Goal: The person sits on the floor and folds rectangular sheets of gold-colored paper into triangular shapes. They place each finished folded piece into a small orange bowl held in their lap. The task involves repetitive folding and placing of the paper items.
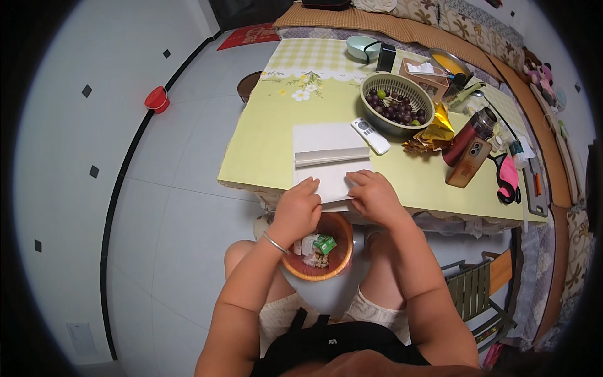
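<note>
A white sheet of stiff paper or thin card point(323, 135) lies on the near edge of the table, with a raised, greyish fold point(331, 157) running across its middle. My left hand point(300, 210) grips its near edge on the left, fingers bent over the top. On the right, my right hand point(375, 196) holds the same near edge, its fingertips pressed on the sheet and its thumb low by the edge. Just beyond the sheet's right side lies a white remote control point(370, 136). Below my hands, an orange-brown bin point(344, 254) holds crumpled paper and a green box point(324, 244).
Right of the sheet stand a colander point(370, 110) of grapes, crumpled gold foil point(440, 129), a dark red thermos point(468, 135), a phone point(470, 164) and a pink-and-black eye mask point(507, 179). A pale bowl point(362, 47) sits far back. A folding chair point(471, 289) stands at lower right.
</note>
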`<action>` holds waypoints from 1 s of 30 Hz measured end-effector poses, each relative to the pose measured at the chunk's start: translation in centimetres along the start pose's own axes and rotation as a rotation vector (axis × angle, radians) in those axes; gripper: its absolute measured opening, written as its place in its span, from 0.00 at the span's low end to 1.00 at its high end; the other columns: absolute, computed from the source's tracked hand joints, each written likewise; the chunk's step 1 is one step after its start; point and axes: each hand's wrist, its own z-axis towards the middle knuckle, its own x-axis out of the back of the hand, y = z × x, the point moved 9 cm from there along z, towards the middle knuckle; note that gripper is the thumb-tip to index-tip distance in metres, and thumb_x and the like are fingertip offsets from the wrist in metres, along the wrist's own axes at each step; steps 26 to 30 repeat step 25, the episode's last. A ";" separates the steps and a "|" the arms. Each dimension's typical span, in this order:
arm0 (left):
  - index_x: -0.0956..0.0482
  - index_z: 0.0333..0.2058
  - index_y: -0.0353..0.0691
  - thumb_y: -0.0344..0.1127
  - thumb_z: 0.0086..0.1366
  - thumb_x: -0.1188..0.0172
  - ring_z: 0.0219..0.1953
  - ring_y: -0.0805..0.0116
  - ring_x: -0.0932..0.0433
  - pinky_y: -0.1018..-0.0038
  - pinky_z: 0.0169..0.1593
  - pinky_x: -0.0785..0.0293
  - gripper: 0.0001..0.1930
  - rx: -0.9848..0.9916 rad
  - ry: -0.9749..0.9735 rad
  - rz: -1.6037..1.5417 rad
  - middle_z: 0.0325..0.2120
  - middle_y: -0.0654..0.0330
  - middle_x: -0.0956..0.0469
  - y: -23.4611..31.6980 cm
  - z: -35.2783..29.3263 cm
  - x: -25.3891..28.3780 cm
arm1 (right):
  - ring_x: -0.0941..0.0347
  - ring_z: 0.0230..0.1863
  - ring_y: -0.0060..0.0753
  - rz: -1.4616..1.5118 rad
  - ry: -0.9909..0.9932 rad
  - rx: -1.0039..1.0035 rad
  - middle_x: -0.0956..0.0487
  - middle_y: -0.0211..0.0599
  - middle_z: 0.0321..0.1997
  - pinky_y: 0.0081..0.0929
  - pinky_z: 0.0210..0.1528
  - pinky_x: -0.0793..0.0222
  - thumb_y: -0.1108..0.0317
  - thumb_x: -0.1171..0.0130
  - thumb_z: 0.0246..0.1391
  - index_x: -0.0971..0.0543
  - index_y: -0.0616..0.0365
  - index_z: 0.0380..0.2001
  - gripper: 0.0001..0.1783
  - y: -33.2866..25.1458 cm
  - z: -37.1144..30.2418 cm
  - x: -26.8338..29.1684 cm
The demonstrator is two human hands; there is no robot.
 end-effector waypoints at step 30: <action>0.19 0.28 0.34 0.31 0.56 0.39 0.45 0.50 0.23 0.60 0.53 0.27 0.06 0.292 0.099 -0.063 0.40 0.51 0.18 -5.9 1.9 -1.5 | 0.26 0.39 0.39 0.159 0.068 -0.547 0.22 0.39 0.31 0.35 0.43 0.29 0.66 0.30 0.47 0.21 0.61 0.24 0.11 8.9 0.5 -1.7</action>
